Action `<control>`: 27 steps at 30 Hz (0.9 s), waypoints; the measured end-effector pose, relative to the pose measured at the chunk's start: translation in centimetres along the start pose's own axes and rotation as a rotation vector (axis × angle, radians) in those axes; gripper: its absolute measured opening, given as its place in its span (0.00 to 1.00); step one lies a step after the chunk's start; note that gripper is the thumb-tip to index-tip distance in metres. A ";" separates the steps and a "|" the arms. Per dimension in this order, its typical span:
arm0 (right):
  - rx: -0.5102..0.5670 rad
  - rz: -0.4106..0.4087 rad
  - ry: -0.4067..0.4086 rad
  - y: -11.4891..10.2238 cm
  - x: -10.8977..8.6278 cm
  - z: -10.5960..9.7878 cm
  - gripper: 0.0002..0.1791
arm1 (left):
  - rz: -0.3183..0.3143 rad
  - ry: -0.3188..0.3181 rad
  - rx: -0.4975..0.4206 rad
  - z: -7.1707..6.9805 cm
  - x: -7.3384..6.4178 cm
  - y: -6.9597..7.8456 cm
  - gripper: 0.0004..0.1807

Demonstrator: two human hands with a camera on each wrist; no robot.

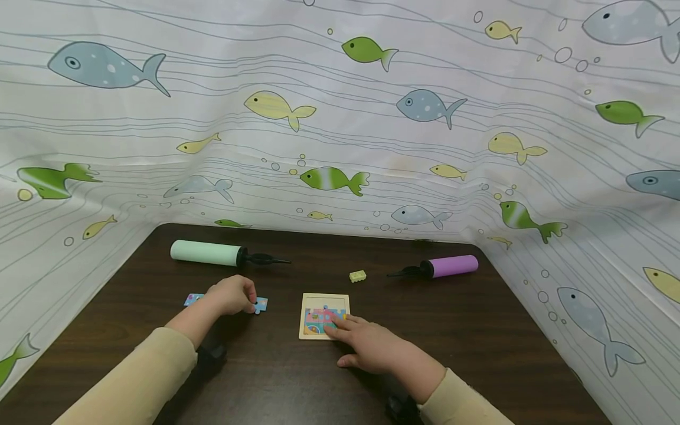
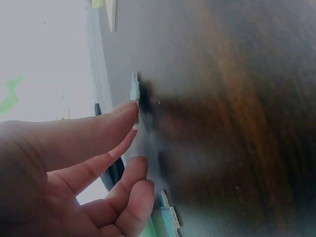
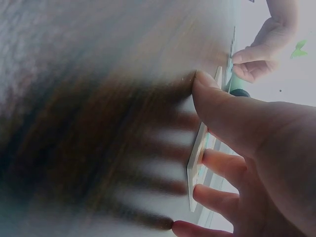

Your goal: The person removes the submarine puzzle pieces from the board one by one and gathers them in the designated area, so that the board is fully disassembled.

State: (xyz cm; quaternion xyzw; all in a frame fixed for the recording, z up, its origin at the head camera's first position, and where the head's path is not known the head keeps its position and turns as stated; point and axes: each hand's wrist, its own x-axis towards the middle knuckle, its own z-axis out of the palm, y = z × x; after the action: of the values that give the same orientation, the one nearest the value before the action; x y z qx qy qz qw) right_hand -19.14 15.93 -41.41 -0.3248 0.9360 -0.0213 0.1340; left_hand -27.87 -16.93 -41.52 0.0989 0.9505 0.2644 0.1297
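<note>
My left hand [image 1: 229, 296] pinches a blue jigsaw piece [image 1: 261, 304] between thumb and fingers. In the left wrist view that piece [image 2: 135, 88] appears edge-on, just over the dark tabletop. Another blue jigsaw piece [image 1: 192, 298] lies to the left, partly hidden behind the left wrist. A square wooden puzzle tray [image 1: 309, 299] sits in the middle of the table, its lower part filled with pink, blue and teal pieces [image 1: 316, 319]. Across its right side rests my right hand [image 1: 374, 348], fingers spread and fairly straight, covering some of the pieces.
A mint-green hand pump [image 1: 206, 252] lies at the back left, and a purple one [image 1: 454, 266] at the back right. Between them is a small yellow toy brick [image 1: 358, 276]. A fish-patterned curtain [image 1: 329, 141] rises beyond the table's edges.
</note>
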 end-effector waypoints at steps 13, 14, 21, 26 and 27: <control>0.003 -0.003 -0.002 -0.1 0.1 -0.2 0.39 | 0.024 0.025 0.005 0.0 -0.2 0.0 0.07; 0.002 -0.004 -0.001 -0.1 0.1 -0.2 0.39 | 0.022 0.029 0.005 0.0 -0.2 0.0 0.07; 0.004 -0.005 0.001 -0.1 0.1 -0.2 0.39 | 0.030 0.067 -0.018 0.3 0.1 0.7 0.06; 0.005 -0.001 0.002 -0.1 0.1 -0.1 0.39 | 0.072 0.072 -0.048 1.6 0.4 3.1 0.07; 0.007 -0.001 0.003 0.0 0.1 -0.1 0.39 | 0.074 0.071 -0.053 1.9 0.5 3.7 0.07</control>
State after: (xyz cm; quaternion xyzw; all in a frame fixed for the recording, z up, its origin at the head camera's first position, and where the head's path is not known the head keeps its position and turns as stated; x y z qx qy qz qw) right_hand -19.25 15.81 -41.34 -0.3248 0.9359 -0.0253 0.1337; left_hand -27.30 -12.80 -41.28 0.1211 0.9429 0.2973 0.0887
